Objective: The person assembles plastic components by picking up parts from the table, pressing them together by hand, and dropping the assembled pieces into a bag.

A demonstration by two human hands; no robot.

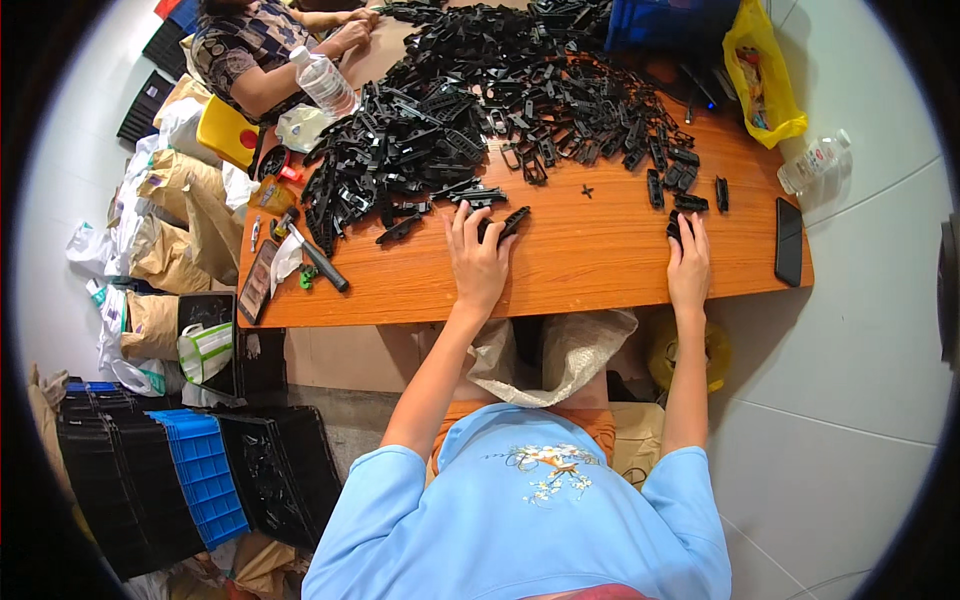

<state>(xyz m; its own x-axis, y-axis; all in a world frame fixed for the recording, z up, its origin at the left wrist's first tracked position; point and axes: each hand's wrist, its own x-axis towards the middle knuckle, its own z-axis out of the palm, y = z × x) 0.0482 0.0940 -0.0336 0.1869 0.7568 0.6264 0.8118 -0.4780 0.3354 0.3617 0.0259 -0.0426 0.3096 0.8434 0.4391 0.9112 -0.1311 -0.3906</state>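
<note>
On the wooden table my left hand (478,262) curves its fingers around a long, narrow black plastic part (514,222), which pokes out to the right of its fingertips. My right hand (690,262) pinches a small dark plastic piece (674,226) near the table's right side, mostly covered by the fingers. Just beyond that hand lie several short black plastic pieces (683,170). A big heap of black plastic parts (425,130) spreads over the far half of the table, its near edge close to my left fingertips. A tiny black cross-shaped piece (587,191) rests between the hands.
Along the left edge are a hammer (325,265), a phone (258,282) and a plastic bottle (325,80). Another phone (788,242) lies at the right edge, below a yellow bag (765,85). A person's hands (350,32) rest across the table. A woven sack (560,365) covers my lap.
</note>
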